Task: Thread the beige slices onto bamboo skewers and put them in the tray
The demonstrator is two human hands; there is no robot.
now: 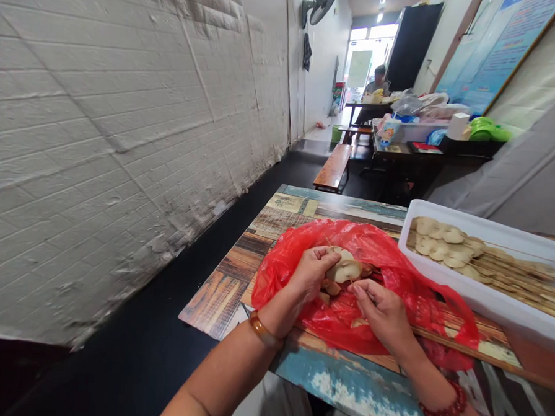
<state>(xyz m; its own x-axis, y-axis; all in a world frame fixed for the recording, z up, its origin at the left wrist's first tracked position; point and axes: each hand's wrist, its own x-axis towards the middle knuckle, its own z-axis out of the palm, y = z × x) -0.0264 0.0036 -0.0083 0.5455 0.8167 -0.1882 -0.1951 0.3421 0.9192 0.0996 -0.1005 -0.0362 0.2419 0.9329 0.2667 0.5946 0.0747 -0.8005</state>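
Observation:
My left hand (312, 273) is closed on several thin, pale, round slices (345, 270), with thumb and fingers pressed at their left edge. A thin stick tip shows just above them. My right hand (383, 313) pinches what looks like a thin skewer at the slices' lower right; most of it is hidden by the fingers. Both hands are over an opened red plastic bag (284, 252), which lies crumpled on the table. More brownish slices (331, 287) lie in the bag under my hands. I cannot tell what food the slices are.
A white plastic tub (410, 240) at the right holds skewered pale slices (447, 245) in layers. The patchwork wood-pattern table (221, 292) ends near the left wall. Beyond stand a bench (334, 167), a cluttered table (392, 149) and a seated person (378, 83).

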